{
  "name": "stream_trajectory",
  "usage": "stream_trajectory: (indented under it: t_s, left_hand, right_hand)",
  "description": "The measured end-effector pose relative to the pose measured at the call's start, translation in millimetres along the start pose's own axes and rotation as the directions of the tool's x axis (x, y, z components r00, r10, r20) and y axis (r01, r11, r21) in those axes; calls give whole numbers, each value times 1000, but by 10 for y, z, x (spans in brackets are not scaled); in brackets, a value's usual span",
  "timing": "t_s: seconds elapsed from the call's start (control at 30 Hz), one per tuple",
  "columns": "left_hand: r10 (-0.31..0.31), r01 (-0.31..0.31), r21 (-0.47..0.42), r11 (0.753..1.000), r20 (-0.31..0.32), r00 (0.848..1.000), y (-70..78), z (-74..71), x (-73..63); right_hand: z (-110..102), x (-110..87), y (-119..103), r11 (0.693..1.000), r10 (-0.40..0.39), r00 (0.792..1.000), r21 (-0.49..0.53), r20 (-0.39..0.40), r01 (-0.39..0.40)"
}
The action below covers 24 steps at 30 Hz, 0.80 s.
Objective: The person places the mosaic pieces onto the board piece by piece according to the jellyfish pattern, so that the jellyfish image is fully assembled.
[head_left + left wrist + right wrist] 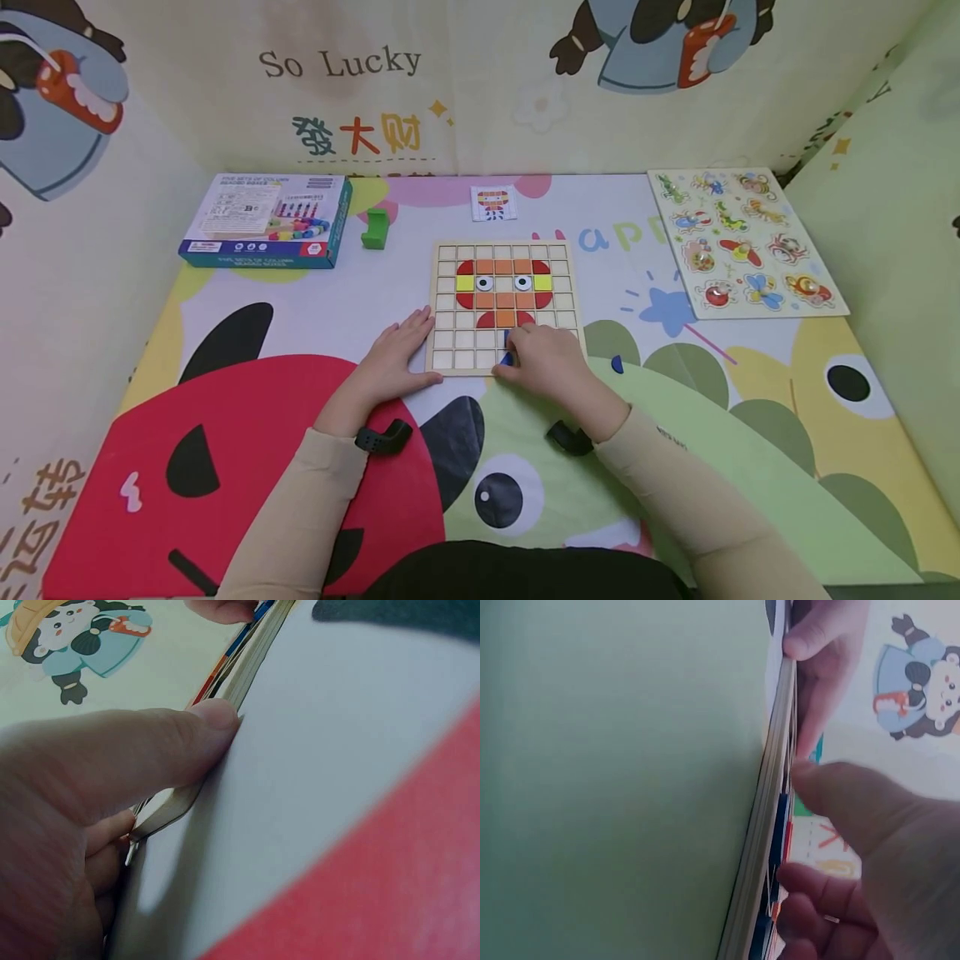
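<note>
A square wooden grid board lies in front of me, with red, orange and yellow tiles and two eye tiles set into its upper and middle cells. My left hand steadies the board's left side, fingers stretched along the edge and thumb at the near corner. Over the lower right cells is my right hand, its fingertips at the board's surface, with a gap between thumb and fingers in the right wrist view. Blue tiles show beside those fingers, partly hidden by them. Another small blue tile lies right of the board.
Behind the board lies a pattern card with a similar figure. A green block and a bead set box sit at the back left. An insect puzzle board lies at the back right, on a printed tablecloth.
</note>
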<state>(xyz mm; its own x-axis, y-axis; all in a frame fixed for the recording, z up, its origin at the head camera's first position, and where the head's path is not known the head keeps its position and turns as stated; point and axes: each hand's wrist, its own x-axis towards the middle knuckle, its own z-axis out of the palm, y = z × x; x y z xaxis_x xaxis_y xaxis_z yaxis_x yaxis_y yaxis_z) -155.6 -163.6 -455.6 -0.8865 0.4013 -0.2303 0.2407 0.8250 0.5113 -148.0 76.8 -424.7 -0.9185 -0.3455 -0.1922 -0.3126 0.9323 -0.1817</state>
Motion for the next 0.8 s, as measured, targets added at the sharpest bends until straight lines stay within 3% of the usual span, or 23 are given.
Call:
stream_trajectory:
  t_s: [0.23, 0.63, 0.8]
  left_hand:
    - [1, -1, 7, 1000, 8, 1000, 4, -8, 15]
    - [0, 0, 2, 1000, 2, 1000, -4, 14, 19]
    - [5, -5, 7, 1000, -6, 1000, -10, 15, 21]
  right_hand:
    - [1, 6, 15, 999, 14, 1000, -34, -4, -14]
    - [6, -67, 36, 997, -79, 993, -25, -92, 77]
    - [-12, -97, 25, 990, -139, 988, -17, -73, 138]
